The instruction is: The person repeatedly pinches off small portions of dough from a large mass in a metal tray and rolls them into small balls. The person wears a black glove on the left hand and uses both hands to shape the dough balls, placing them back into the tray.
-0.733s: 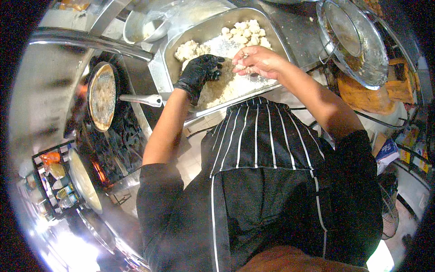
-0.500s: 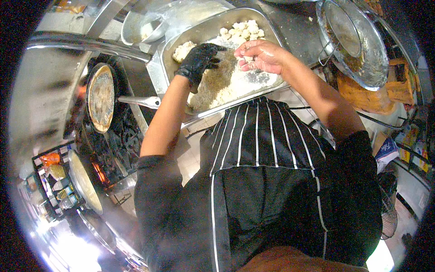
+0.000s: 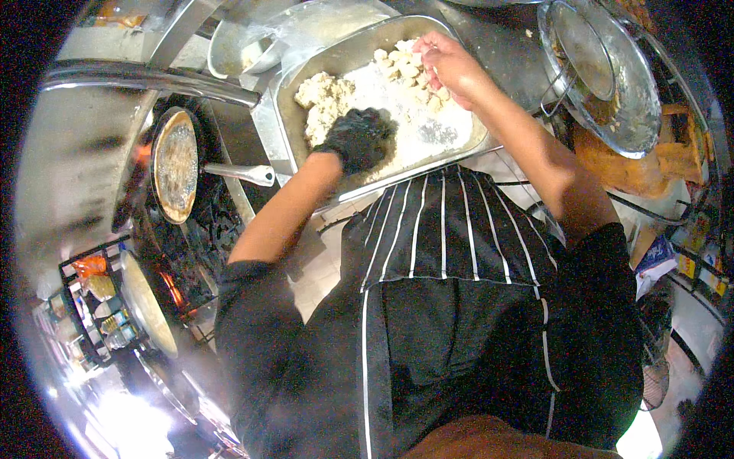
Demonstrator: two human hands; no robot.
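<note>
A deep metal tray [image 3: 279,115] lies in front of me, dusted inside with white flour [image 3: 440,131]. My left hand [image 3: 358,140], in a black glove, is low in the near left part of the tray; its fingers are dark and smeared, so their pose is unclear. Beside it, along the left wall, rests a crumbly pale mass [image 3: 325,96]. My right hand [image 3: 451,67], bare and floury, hangs over the far right corner with its fingers bent together. What they hold, if anything, is hidden. Several pale lumps [image 3: 401,67] lie just left of that hand.
A pan [image 3: 176,164] with browned contents sits on the stove at left, its handle [image 3: 245,174] pointing toward the tray; a flame [image 3: 172,291] burns nearby. A metal bowl [image 3: 237,53] stands behind the tray. At right, a strainer [image 3: 581,50] rests in a large metal basin [image 3: 638,115].
My left hand has moved down and right, uncovering the crumbly mass. My right hand has gone from the tray's middle to the far right, over the lumps, and its fingers have drawn together.
</note>
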